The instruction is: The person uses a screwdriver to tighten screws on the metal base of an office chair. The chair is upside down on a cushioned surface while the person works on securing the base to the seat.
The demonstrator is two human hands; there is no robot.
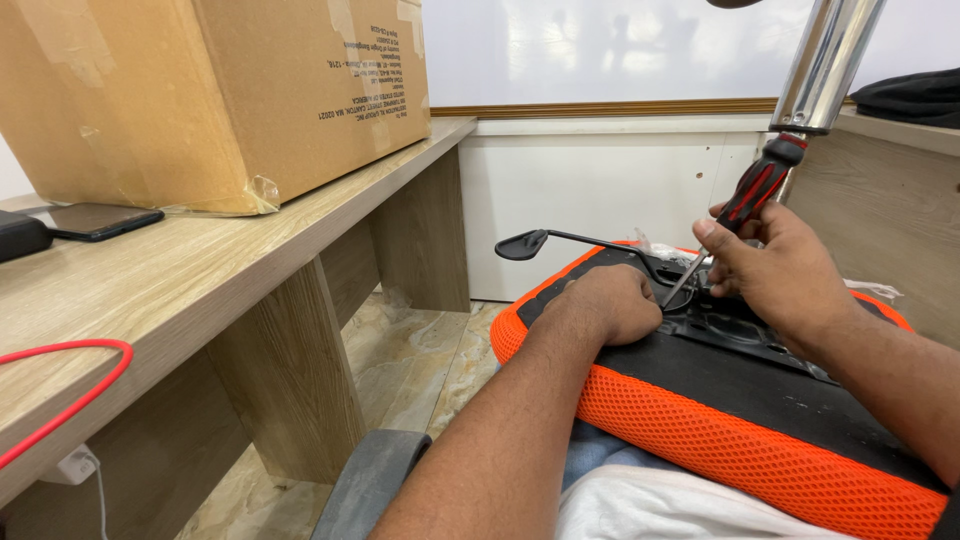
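An upturned chair seat with an orange mesh edge (720, 425) and black underside lies across my lap. My right hand (775, 265) grips a screwdriver with a red and black handle (755, 190), its shaft slanting down to the black metal plate (735, 325) on the seat. My left hand (610, 300) is closed in a fist on the seat beside the screwdriver's tip; what it holds is hidden. A black lever with a flat paddle end (530, 243) sticks out to the left of the seat. A chrome column (825, 60) rises from the seat.
A wooden bench (200, 270) runs along the left, carrying a large cardboard box (210, 90), a dark phone (95, 220) and a red cable (80, 385). White wall panel behind. A wooden desk side (890, 210) stands at right. Marble-patterned floor tiles (420, 370) lie below.
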